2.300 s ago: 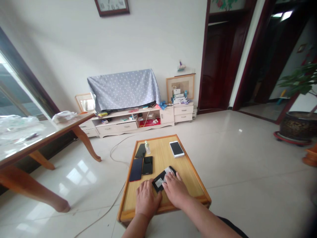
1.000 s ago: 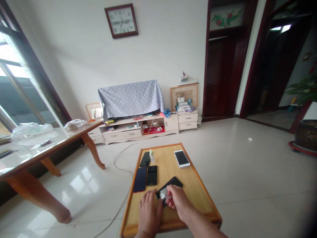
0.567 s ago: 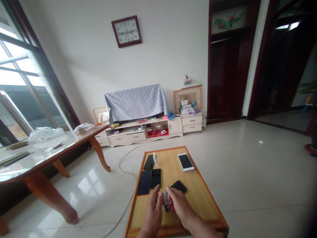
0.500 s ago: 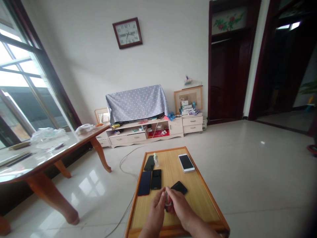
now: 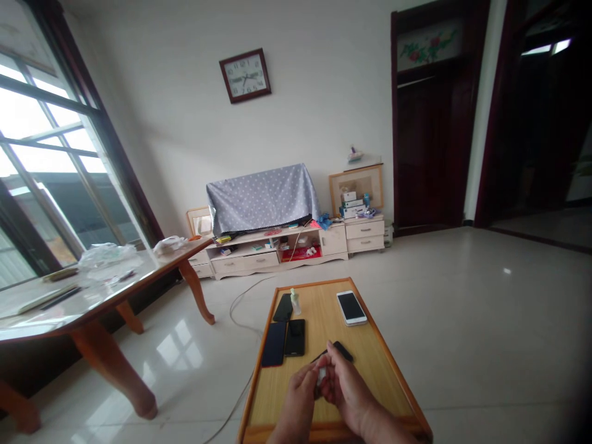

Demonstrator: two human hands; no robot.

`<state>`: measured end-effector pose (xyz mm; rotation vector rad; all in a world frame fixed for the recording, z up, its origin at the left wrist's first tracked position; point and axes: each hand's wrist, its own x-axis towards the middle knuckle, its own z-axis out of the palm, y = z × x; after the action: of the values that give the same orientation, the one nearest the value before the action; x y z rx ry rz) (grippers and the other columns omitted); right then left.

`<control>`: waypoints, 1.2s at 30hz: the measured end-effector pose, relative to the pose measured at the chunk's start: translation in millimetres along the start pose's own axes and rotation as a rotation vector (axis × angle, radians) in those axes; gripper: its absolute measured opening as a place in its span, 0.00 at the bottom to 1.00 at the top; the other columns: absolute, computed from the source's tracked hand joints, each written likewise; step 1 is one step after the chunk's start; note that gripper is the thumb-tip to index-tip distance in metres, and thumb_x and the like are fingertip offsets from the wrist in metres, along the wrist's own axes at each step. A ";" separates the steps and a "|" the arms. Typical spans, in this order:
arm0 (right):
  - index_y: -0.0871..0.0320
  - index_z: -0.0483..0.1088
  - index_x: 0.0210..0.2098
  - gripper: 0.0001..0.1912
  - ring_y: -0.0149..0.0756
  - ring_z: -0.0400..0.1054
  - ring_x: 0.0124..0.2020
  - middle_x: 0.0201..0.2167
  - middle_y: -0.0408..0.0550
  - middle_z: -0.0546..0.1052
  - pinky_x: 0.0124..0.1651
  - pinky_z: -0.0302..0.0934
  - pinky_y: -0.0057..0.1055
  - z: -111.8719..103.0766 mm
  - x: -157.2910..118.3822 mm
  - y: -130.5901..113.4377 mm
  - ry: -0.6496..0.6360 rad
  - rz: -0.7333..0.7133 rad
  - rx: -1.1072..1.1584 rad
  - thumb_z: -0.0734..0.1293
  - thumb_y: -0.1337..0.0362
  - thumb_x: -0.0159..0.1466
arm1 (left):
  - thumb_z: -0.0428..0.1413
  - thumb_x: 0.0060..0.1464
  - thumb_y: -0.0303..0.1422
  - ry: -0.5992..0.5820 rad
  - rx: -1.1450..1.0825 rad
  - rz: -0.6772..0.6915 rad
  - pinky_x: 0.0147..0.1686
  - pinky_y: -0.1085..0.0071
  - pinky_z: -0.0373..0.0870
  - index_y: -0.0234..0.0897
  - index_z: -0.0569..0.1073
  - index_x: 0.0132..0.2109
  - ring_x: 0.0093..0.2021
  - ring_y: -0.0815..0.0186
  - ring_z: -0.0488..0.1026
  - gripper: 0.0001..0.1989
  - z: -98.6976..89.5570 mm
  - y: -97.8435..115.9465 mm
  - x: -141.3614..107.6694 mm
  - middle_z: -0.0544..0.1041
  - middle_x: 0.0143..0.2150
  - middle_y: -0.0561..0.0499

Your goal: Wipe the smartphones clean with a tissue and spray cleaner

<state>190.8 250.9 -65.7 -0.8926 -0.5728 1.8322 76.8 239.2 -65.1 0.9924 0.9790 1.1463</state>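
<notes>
My left hand (image 5: 300, 398) and my right hand (image 5: 346, 387) meet above a wooden tray (image 5: 377, 376), pinching a small white piece (image 5: 321, 375) of film or paper between their fingers. Partly hidden under my right fingers, a black phone (image 5: 341, 350) lies on the tray. Farther up lie a dark blue phone (image 5: 274, 344), a black phone (image 5: 295, 337), and another black phone (image 5: 282, 308). A small clear bottle (image 5: 295, 303) stands beside them, and a white phone (image 5: 351, 308) lies at the tray's far right.
The tray rests on a glossy tiled floor (image 5: 485, 333), with a thin cable (image 5: 240, 314) trailing past its left side. A glass-topped wooden table (image 5: 78, 296) stands to the left. A low cream cabinet (image 5: 277, 246) stands against the far wall.
My hands have lifted off the black phone and come together above it, with the white piece between them. The view has tilted and shifted, so the tray sits lower in the picture.
</notes>
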 end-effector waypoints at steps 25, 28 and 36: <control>0.60 0.66 0.60 0.39 0.39 0.79 0.27 0.34 0.56 0.82 0.26 0.66 0.26 -22.1 -22.7 -17.3 -0.258 0.092 -0.006 0.57 0.33 0.69 | 0.65 0.48 0.48 0.133 -0.074 -0.048 0.31 0.70 0.70 0.33 0.80 0.41 0.34 0.63 0.75 0.22 7.6 -3.3 -15.4 0.79 0.35 0.47; 0.59 0.67 0.60 0.37 0.38 0.79 0.30 0.42 0.57 0.82 0.29 0.70 0.28 -17.4 -21.8 -17.0 -0.190 0.052 0.056 0.59 0.35 0.69 | 0.63 0.53 0.44 0.163 -0.301 -0.114 0.30 0.72 0.69 0.33 0.77 0.43 0.31 0.67 0.75 0.19 7.4 -5.0 -12.8 0.80 0.36 0.48; 0.50 0.66 0.63 0.36 0.37 0.79 0.32 0.68 0.54 0.66 0.31 0.72 0.33 -15.6 -14.6 -13.6 -0.189 0.020 -0.040 0.58 0.33 0.68 | 0.63 0.50 0.36 0.160 -0.366 -0.174 0.31 0.74 0.69 0.33 0.76 0.40 0.30 0.70 0.75 0.13 14.2 -17.0 -8.5 0.79 0.34 0.50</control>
<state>214.4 243.1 -60.9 -0.7580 -0.7234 1.9421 93.5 227.0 -76.8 0.5193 0.9194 1.2170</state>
